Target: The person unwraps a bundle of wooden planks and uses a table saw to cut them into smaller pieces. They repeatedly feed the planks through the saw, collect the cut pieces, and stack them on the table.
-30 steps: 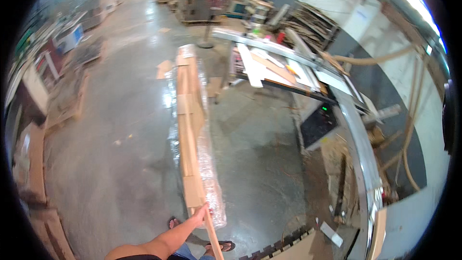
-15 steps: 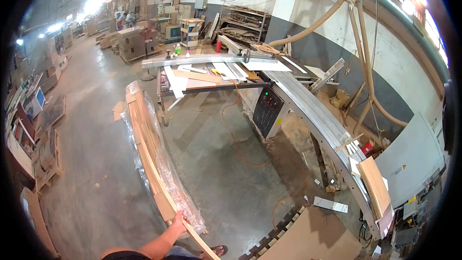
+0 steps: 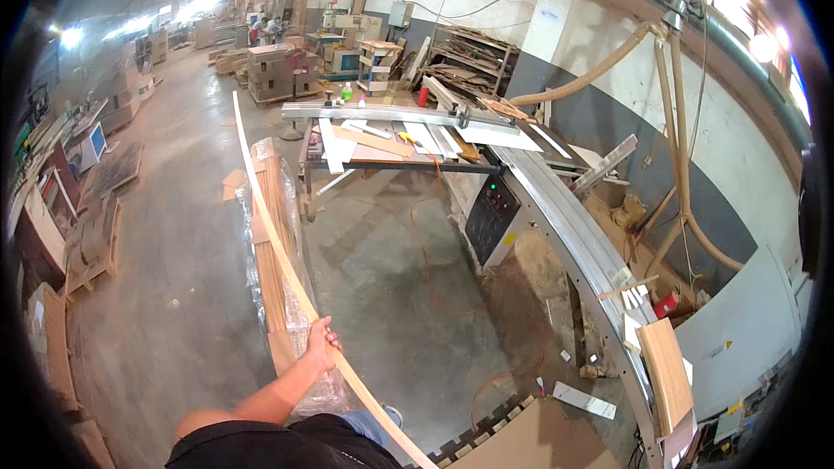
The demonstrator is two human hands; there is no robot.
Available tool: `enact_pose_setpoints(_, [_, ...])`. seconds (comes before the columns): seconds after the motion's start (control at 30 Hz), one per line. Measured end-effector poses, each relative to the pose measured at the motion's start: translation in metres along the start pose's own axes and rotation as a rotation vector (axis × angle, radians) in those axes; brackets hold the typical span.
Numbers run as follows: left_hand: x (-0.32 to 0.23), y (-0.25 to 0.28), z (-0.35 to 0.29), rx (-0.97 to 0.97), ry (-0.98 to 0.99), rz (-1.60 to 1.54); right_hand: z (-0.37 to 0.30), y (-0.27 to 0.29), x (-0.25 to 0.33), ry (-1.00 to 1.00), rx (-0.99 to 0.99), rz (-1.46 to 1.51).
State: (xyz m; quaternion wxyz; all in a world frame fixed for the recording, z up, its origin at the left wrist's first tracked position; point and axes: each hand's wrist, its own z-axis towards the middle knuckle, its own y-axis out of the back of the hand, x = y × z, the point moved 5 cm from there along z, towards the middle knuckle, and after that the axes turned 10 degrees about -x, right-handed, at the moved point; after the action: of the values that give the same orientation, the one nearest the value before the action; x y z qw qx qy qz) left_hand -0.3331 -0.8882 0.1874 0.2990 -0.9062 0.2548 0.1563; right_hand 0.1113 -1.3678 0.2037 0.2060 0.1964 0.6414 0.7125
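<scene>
Strip of thin pale wood (image 3: 276,234), long and bowed, is off the floor, running from near the person's legs far out over the concrete. Left hand (image 3: 322,343) is closed around it near its lower end; no right hand shows. Just beside it lies a plastic-wrapped stack of boards (image 3: 276,274), seemingly where it came from. Beyond stands a saw tabletop (image 3: 373,155) strewn with offcuts. Carrying looks underway, nothing set down yet. No containers are visibly in use.
</scene>
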Motion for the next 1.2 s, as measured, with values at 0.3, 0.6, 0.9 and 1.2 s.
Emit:
enact_pose_setpoints(0.3, [0.041,-0.103,-0.025,0.091,0.055,-0.031,0.149,0.035,0.158,-0.026,-0.183,0.098])
enact_pose_setpoints(0.6, [0.077,-0.244,0.052,0.118,0.186,-0.208,0.334,0.006,0.138,0.082,-0.439,-0.014])
enact_pose_setpoints(0.9, [0.106,-0.373,0.125,0.227,0.266,-0.243,0.531,0.056,0.165,0.235,-0.414,0.034])
enact_pose_setpoints(1.2, [0.122,-0.495,0.197,0.225,0.308,-0.192,0.694,-0.007,0.134,0.212,-0.241,-0.036])
